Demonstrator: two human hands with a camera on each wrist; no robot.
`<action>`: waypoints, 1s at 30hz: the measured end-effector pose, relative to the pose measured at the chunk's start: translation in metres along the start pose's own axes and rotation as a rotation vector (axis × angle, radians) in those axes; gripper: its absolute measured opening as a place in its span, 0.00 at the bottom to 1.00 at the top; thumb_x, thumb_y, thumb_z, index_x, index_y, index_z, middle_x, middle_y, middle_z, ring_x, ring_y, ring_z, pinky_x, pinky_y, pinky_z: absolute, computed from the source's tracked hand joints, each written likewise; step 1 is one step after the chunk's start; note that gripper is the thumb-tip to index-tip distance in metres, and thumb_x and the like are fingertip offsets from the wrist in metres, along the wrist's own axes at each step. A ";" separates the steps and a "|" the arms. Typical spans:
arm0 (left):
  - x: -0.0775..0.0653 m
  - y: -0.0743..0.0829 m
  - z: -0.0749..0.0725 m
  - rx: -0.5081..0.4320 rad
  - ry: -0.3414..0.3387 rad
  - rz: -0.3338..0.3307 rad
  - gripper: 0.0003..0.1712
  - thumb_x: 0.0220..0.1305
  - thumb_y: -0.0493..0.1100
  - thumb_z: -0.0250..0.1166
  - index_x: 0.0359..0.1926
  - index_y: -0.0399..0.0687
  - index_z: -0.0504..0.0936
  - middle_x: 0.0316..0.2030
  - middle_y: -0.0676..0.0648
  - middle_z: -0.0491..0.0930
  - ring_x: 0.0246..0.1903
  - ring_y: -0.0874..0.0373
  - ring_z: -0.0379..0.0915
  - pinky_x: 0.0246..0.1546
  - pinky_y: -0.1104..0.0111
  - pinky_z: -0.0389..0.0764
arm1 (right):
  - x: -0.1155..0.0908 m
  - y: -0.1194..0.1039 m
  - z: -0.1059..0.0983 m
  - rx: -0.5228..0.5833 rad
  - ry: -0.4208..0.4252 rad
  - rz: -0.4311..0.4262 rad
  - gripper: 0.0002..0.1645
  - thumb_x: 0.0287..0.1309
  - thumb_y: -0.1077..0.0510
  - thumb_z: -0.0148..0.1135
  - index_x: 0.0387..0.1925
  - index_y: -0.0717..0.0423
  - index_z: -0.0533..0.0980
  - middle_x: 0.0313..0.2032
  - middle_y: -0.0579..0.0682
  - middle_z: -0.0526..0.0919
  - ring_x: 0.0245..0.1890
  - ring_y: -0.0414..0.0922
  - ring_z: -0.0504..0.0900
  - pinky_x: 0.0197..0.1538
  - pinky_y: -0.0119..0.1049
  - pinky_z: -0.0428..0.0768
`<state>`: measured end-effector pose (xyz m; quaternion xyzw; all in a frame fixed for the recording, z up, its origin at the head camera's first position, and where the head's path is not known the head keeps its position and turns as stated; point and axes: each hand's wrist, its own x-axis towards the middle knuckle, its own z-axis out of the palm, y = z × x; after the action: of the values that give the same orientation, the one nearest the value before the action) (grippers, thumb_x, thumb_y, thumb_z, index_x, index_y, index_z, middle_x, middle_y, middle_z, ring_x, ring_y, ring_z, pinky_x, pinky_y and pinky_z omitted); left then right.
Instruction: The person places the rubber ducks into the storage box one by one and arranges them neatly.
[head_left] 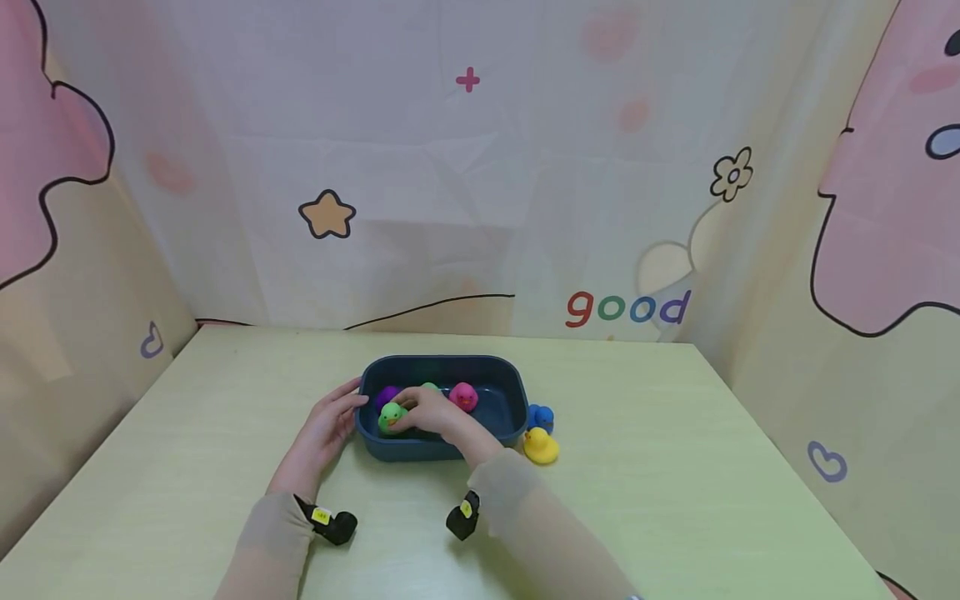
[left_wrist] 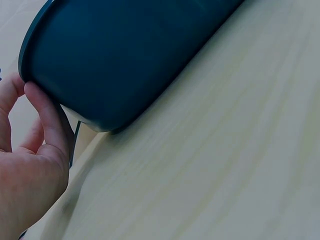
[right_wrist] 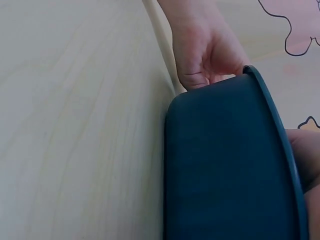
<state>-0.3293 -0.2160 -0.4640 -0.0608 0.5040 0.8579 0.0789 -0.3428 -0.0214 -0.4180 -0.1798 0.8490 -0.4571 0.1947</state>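
Observation:
A dark blue rectangular bin sits on the table with several small rubber ducks in it. My right hand reaches over the near rim and pinches a green rubber duck at the bin's left end. Close behind that duck is a purple duck. A pink duck sits farther right, and a second green one is mostly hidden behind the hand. With its fingertips at the rim, my left hand touches the outside of the bin's left end; the left wrist view shows this hand under the rim.
Outside the bin's right end, a blue duck and a yellow duck stand on the pale wooden table. A printed cloth backdrop rises behind the table and along both sides. Each wrist carries a small black camera.

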 end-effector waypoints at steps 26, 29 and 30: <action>0.000 0.001 0.000 -0.036 -0.004 -0.015 0.34 0.69 0.31 0.54 0.73 0.41 0.55 0.36 0.58 0.82 0.30 0.72 0.77 0.33 0.83 0.78 | 0.004 -0.004 0.011 -0.282 -0.030 -0.017 0.12 0.58 0.68 0.63 0.45 0.60 0.80 0.42 0.53 0.83 0.39 0.44 0.72 0.49 0.37 0.78; 0.000 0.000 0.000 -0.033 -0.010 -0.015 0.35 0.69 0.31 0.55 0.74 0.41 0.55 0.36 0.58 0.82 0.30 0.72 0.77 0.34 0.83 0.79 | 0.004 -0.004 0.009 -0.299 -0.028 -0.036 0.14 0.57 0.68 0.64 0.47 0.60 0.80 0.44 0.54 0.83 0.42 0.45 0.75 0.53 0.39 0.79; 0.000 0.000 0.000 -0.031 -0.008 -0.013 0.34 0.69 0.31 0.55 0.73 0.41 0.55 0.36 0.58 0.82 0.31 0.72 0.77 0.34 0.83 0.79 | 0.003 -0.005 0.008 -0.313 -0.026 -0.048 0.15 0.57 0.68 0.64 0.47 0.60 0.80 0.46 0.54 0.84 0.43 0.46 0.76 0.55 0.39 0.79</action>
<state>-0.3295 -0.2161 -0.4638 -0.0619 0.4900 0.8653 0.0856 -0.3408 -0.0312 -0.4189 -0.2344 0.9027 -0.3214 0.1642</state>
